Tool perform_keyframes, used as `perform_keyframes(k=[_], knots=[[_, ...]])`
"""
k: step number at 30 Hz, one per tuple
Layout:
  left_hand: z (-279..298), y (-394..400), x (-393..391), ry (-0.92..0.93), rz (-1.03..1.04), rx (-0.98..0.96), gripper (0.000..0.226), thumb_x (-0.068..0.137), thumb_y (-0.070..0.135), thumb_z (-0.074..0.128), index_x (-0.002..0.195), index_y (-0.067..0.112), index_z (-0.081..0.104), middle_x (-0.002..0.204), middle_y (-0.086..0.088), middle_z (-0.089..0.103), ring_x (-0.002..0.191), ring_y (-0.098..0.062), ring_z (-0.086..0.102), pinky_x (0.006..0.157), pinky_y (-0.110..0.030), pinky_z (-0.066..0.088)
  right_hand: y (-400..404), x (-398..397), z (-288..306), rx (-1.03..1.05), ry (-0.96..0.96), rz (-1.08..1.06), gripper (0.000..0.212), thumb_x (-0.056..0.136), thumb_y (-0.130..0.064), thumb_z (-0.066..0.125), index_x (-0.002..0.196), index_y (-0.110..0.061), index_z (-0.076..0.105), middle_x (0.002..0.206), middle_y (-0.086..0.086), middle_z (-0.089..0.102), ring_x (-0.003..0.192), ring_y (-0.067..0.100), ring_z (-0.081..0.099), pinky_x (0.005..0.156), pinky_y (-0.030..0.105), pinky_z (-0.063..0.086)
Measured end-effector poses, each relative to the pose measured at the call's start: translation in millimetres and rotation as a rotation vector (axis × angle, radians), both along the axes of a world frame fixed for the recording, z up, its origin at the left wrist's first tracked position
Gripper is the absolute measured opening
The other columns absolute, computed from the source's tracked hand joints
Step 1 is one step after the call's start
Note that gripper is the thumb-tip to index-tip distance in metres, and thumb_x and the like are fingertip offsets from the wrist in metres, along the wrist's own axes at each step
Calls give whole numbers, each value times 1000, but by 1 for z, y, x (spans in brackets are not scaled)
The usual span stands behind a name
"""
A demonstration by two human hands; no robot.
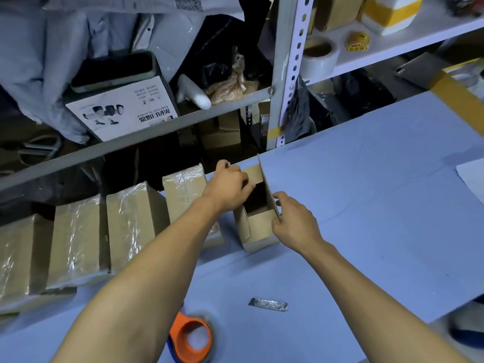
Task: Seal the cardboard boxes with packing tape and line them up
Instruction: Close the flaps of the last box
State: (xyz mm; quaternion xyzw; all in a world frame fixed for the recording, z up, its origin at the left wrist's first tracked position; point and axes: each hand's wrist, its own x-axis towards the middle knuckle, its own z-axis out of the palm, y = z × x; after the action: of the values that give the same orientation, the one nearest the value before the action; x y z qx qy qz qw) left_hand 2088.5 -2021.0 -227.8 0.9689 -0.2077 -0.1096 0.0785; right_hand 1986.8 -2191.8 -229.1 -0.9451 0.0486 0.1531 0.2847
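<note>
The open box [258,218] stands near the far edge of the bench [366,205], just right of the row of taped boxes [131,226] lined along that edge. The left hand [227,186] has its fingers curled over the far flap, folding it inward; the right hand [294,218] pinches the tall upright flap on the box's right side. To do this step well, lay the short flaps flat first, then bring the long ones to meet edge to edge — no gap, no overlap — and hold them down with one palm. The tape dispenser [191,336] lies at the near edge, within reach for the seam.
</note>
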Motion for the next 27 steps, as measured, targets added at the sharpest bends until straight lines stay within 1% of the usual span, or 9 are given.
perform_keyframes(k=[2, 4, 6, 10, 13, 16, 21, 23, 27], knots=[[-20, 3, -7, 12, 36, -139, 48, 100, 45, 32, 96, 14, 69, 106, -3, 59, 125, -37, 43, 116, -42, 21, 5, -4, -3, 124, 19, -13, 54, 91, -47, 51, 141, -29, 41, 137, -7, 54, 119, 18, 54, 94, 39, 48], [-33, 2, -22, 42, 94, -380, 53, 103, 43, 25, 131, 14, 58, 143, -6, 49, 147, -32, 23, 123, -40, 4, 9, -9, -6, 360, 82, -106, 66, 88, -73, 38, 140, -33, 42, 138, -12, 53, 125, 12, 51, 103, 40, 44], [-35, -2, -41, 74, 254, -679, 45, 106, 29, 30, 150, 20, 37, 161, 4, 24, 152, -17, 1, 123, -34, 2, 12, -13, -12, 570, 108, -244, 53, 94, -70, 29, 130, -39, 51, 127, -18, 59, 119, 7, 54, 103, 37, 44], [-28, -7, -50, 128, 535, -1009, 58, 104, 14, 43, 156, 27, 21, 162, 13, 14, 148, -2, 11, 122, -29, 14, 12, -7, -23, 739, 164, -387, 20, 99, -46, 48, 117, -44, 56, 129, -11, 58, 116, 6, 56, 102, 36, 47], [-36, -4, -53, 98, 551, -943, 55, 102, 12, 47, 154, 21, 29, 162, 6, 19, 150, -8, 13, 123, -35, 16, 14, -1, -31, 667, 188, -346, 45, 90, -43, 61, 131, -49, 43, 136, -7, 50, 123, 14, 52, 103, 42, 46], [-48, -13, -67, 40, 661, -793, 61, 102, 19, 49, 156, 17, 20, 164, 2, 13, 152, -16, 7, 123, -32, 10, 18, 3, -36, 579, 231, -312, 69, 96, -38, 58, 155, -36, 22, 135, -12, 49, 128, 16, 49, 109, 37, 40], [-45, -27, -68, 96, 802, -819, 70, 103, 21, 46, 157, 17, 2, 166, 3, 1, 151, -10, 7, 115, -14, 2, 15, 8, -49, 583, 262, -295, 83, 73, -65, 53, 150, -44, 31, 144, -16, 52, 130, 12, 51, 110, 41, 42], [-44, -29, -71, 125, 889, -852, 73, 102, 25, 48, 158, 19, 1, 165, 3, 4, 150, -11, 8, 114, -14, 3, 16, 7, -50, 608, 265, -306, 81, 74, -63, 52, 150, -44, 31, 143, -16, 52, 130, 12, 51, 109, 42, 43], [-38, -36, -82, 314, 964, -949, 73, 101, 32, 48, 158, 26, 4, 151, -1, 42, 134, -22, 45, 110, -30, 33, 16, -6, -41, 681, 204, -394, 60, 88, -43, 57, 146, -43, 40, 135, -16, 58, 122, 10, 57, 105, 41, 47]])
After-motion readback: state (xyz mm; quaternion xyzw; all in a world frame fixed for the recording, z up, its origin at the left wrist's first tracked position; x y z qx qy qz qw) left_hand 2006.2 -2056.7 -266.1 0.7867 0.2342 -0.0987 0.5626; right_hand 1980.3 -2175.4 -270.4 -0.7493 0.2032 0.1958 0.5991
